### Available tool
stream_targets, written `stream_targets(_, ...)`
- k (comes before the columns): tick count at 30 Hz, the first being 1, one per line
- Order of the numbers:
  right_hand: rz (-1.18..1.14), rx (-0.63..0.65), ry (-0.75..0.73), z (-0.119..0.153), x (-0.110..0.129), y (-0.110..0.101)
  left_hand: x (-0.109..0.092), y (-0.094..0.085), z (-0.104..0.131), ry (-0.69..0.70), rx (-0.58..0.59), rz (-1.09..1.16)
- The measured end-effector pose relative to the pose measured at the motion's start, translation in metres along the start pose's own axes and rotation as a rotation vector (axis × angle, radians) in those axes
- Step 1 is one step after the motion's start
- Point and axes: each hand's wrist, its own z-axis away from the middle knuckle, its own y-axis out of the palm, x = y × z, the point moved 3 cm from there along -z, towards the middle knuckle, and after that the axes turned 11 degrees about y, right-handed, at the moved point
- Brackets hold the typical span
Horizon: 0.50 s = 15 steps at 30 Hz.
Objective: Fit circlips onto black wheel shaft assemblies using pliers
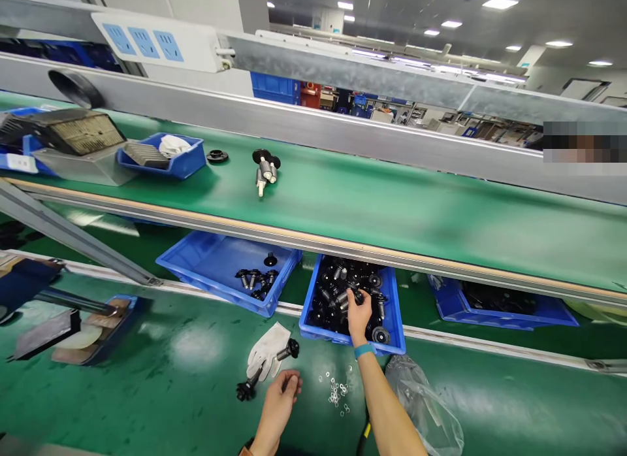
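Note:
My right hand (360, 312) reaches into a blue bin (353, 339) full of black and metal rotor-like parts (329, 299), its fingers closed round one black part (356, 295). Lower down, my left hand (284, 394) is over the green bench, thumb and fingers pinched together; whatever they hold, if anything, is too small to tell. Beside it lies a white glove (268, 350) with one black-headed part (289, 349) on its right edge and another (249, 385) at its lower left. Small silvery rings (337, 392) are scattered between my hands.
A blue tray (196, 263) with several black parts stands left of the bin. To the right are a clear plastic bag (421, 397) and another blue bin (504, 317). A shelf edge (313, 239) crosses above the bins. More parts (266, 168) lie on the shelf.

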Motion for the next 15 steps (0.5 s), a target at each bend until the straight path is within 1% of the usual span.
stream_targets(2, -0.036, 0.01, 0.009, 0.002, -0.002, -0.008, -0.021, 0.015, -0.003, 0.174, -0.004, -0.064)
stream_targets(4, -0.067, 0.032, 0.012, 0.008, -0.003, -0.013, -0.048, 0.038, -0.012, 0.365, 0.037, -0.142)
stream_targets(6, -0.095, 0.067, 0.011, 0.017, -0.003, -0.017, -0.076, 0.065, -0.029, 0.535, 0.102, -0.256)
stream_targets(7, -0.108, 0.089, 0.007, 0.022, -0.003, -0.018, -0.088, 0.078, -0.04, 0.595, 0.124, -0.34)
stream_targets(8, -0.121, 0.113, 0.0, 0.027, -0.002, -0.019, -0.097, 0.09, -0.053, 0.617, 0.148, -0.451)
stream_targets(9, -0.133, 0.139, -0.007, 0.032, -0.002, -0.02, -0.104, 0.101, -0.066, 0.595, 0.175, -0.575)
stream_targets(11, -0.157, 0.189, -0.021, 0.037, -0.001, -0.023, -0.11, 0.116, -0.09, 0.553, 0.209, -0.646)
stream_targets(13, -0.182, 0.232, -0.022, 0.038, -0.001, -0.026, -0.108, 0.123, -0.105, 0.517, 0.279, -0.697)
stream_targets(15, -0.207, 0.266, -0.012, 0.035, -0.002, -0.027, -0.103, 0.123, -0.11, 0.508, 0.347, -0.741)
